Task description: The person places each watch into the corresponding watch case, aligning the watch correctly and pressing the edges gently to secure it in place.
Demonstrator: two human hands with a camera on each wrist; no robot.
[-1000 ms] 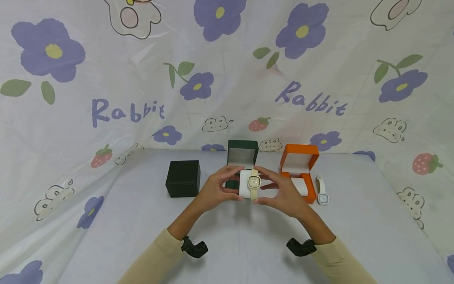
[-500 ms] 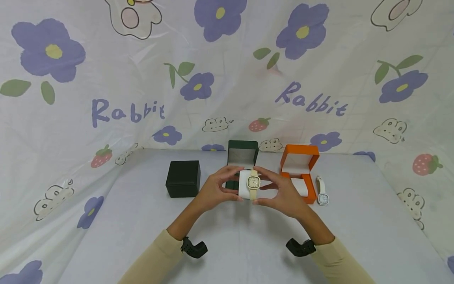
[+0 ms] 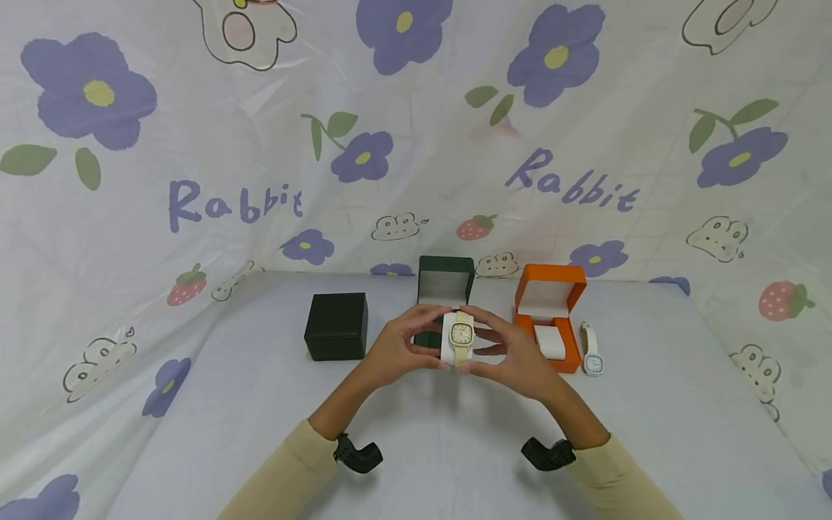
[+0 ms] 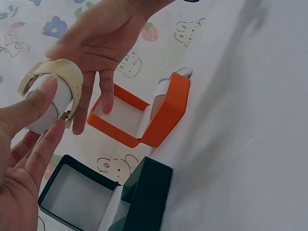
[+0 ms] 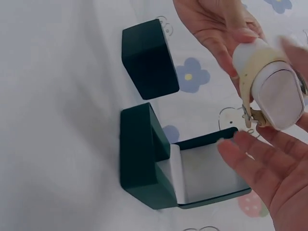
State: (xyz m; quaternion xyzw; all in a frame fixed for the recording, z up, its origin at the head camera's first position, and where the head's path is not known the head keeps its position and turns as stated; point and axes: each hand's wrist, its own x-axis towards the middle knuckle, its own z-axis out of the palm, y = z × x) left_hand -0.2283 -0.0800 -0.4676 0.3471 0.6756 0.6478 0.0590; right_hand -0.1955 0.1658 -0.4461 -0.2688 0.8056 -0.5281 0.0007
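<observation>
In front of the open green box (image 3: 445,278), both hands hold a cream-strapped watch (image 3: 462,334) on a white watch cushion (image 4: 57,94). My left hand (image 3: 398,348) grips the cushion's left end, thumb on one side and fingers on the other. From the other end my right hand (image 3: 513,354) holds the watch between thumb and index finger, at opposite edges of its strap; its other fingers stretch out free. The right wrist view shows the cushion's bare end (image 5: 281,98) through the strap loop, with the buckle (image 5: 251,117) beside the fingers.
Left of the hands stands a closed dark box (image 3: 336,326). To the right is an open orange box (image 3: 572,347) with a white cushion (image 3: 549,342) inside. Beside it a white-strapped watch (image 3: 591,354) lies on the white tabletop (image 3: 650,433). A printed curtain (image 3: 416,188) hangs behind.
The watch has slid left along the cushion, from its right end nearer to its middle. My right hand has shifted slightly left; the boxes stay where they were.
</observation>
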